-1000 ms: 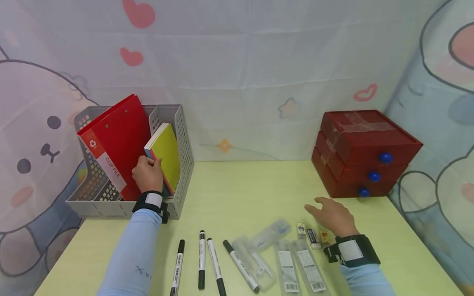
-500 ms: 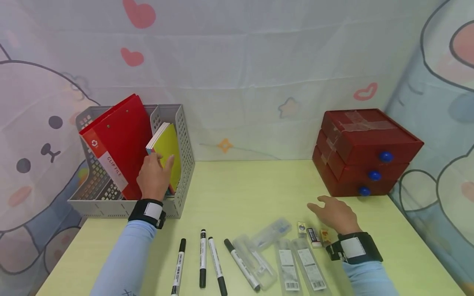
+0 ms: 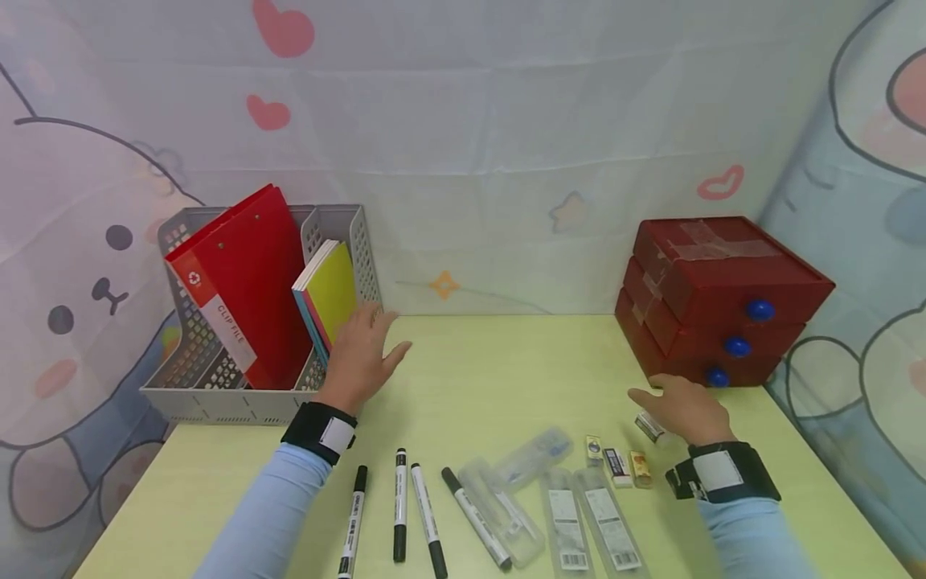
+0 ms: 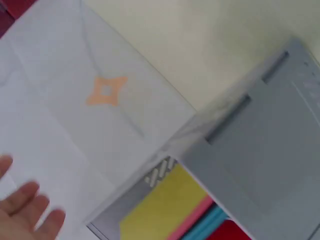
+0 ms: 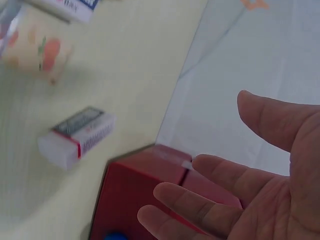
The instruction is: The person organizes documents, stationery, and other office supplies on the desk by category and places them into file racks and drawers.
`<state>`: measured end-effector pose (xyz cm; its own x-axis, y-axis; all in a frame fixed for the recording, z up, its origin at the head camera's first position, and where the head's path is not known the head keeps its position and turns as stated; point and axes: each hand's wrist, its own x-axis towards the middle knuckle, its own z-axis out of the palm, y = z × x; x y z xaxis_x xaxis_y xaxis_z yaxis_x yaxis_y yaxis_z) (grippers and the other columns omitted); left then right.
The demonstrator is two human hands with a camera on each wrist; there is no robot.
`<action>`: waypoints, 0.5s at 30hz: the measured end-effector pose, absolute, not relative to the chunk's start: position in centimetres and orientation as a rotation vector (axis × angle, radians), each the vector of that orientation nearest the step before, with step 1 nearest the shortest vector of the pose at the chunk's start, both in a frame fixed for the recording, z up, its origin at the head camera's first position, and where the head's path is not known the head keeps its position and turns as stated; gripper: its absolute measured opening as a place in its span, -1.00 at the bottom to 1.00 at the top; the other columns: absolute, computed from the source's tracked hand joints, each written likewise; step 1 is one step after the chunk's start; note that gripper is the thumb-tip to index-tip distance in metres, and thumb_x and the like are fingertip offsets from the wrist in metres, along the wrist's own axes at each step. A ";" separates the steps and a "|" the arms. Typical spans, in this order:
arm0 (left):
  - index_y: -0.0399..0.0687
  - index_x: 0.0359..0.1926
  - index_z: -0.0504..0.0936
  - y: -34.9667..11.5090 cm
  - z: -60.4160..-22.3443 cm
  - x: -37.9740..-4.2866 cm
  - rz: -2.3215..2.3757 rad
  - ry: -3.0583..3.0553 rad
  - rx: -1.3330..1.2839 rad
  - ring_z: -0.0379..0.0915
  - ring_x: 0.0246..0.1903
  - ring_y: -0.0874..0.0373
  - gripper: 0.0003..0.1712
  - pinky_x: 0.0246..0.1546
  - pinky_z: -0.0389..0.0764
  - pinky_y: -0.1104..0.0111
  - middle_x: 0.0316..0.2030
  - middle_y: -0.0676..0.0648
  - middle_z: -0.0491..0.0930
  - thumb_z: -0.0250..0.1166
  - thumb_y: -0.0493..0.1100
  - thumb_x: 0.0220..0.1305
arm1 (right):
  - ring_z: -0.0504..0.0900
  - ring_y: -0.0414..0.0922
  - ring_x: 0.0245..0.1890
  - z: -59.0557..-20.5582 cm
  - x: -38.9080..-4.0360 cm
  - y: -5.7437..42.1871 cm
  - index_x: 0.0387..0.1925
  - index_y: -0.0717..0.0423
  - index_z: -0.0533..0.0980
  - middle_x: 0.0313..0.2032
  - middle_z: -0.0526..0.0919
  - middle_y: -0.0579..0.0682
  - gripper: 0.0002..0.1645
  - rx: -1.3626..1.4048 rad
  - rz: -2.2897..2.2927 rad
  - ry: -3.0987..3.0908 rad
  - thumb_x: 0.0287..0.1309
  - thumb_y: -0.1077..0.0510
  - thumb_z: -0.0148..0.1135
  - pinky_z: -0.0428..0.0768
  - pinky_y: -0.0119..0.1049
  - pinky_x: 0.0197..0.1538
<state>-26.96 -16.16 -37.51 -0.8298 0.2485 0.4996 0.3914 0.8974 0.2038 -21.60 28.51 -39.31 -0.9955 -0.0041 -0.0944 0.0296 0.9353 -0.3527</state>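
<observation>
My left hand (image 3: 359, 359), fingers spread and holding nothing, is at the right front of the grey file basket (image 3: 239, 408). In the basket a red clip file (image 3: 253, 281) leans beside several thin books with a yellow cover (image 3: 336, 289). The left wrist view shows the yellow cover (image 4: 160, 205) inside the basket, apart from my fingertips (image 4: 52, 222). My right hand (image 3: 687, 408) hovers with loose fingers over a white eraser (image 3: 650, 428), partly hidden in the head view. In the right wrist view this eraser (image 5: 75, 137) lies on the table, apart from the fingers.
A red box with drawers (image 3: 723, 301) and blue knobs stands back right. More small erasers (image 3: 617, 468) lie before my right hand. Several black-and-white markers (image 3: 352, 523) and clear plastic cases (image 3: 564, 519) lie along the front. A printed cloth (image 3: 492, 161) hangs behind the table.
My left hand has drawn away from the books and moved right, its fingers spreading. My right hand has moved slightly right; an eraser now shows under it. The head view has shifted slightly.
</observation>
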 end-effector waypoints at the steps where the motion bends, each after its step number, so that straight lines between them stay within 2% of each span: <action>1: -0.20 0.25 0.50 -15.9 -37.7 -26.9 -0.402 -2.605 -0.501 0.29 0.25 -0.19 -0.40 0.28 0.33 -0.03 0.26 -0.29 0.38 0.37 0.01 0.30 | 0.46 0.44 0.05 -39.2 -21.7 28.9 0.23 0.53 0.35 0.13 0.44 0.52 -0.17 0.017 -0.542 3.003 0.37 -0.19 0.09 0.46 0.33 0.02; 6: -0.13 0.27 0.51 -15.1 -38.5 -26.8 -0.335 -2.776 -0.625 0.39 0.21 -0.14 -0.38 0.23 0.42 0.03 0.23 -0.23 0.46 0.37 0.06 0.28 | 0.53 0.36 -0.15 -38.1 -21.8 31.2 0.19 0.56 0.35 -0.01 0.52 0.51 -0.20 0.020 -0.538 3.035 0.37 -0.15 0.11 0.55 0.26 -0.14; 11: -0.11 0.25 0.55 -14.9 -39.2 -26.1 -0.349 -3.028 -0.649 0.52 0.08 -0.10 -0.39 0.11 0.53 0.06 0.15 -0.21 0.54 0.39 0.07 0.26 | 0.56 0.38 -0.20 -37.0 -22.0 34.0 0.13 0.59 0.37 -0.08 0.55 0.51 -0.18 0.019 -0.539 3.093 0.39 -0.19 0.06 0.56 0.23 -0.23; 15: -0.10 0.22 0.57 -14.8 -39.7 -25.4 -0.425 -3.223 -0.592 0.52 0.06 -0.06 -0.44 0.09 0.54 0.07 0.14 -0.19 0.55 0.37 0.05 0.28 | 0.55 0.17 -0.42 -36.3 -22.5 36.5 -0.21 0.49 0.48 -0.43 0.57 0.26 -0.27 0.054 -0.565 3.124 0.39 -0.23 0.02 0.51 -0.02 -0.43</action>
<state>-25.41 -14.78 -39.70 -0.9230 0.3680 -0.1122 0.3263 0.9034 0.2782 -22.50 36.52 -36.28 -0.9989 0.0393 0.0273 0.0273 0.9362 -0.3505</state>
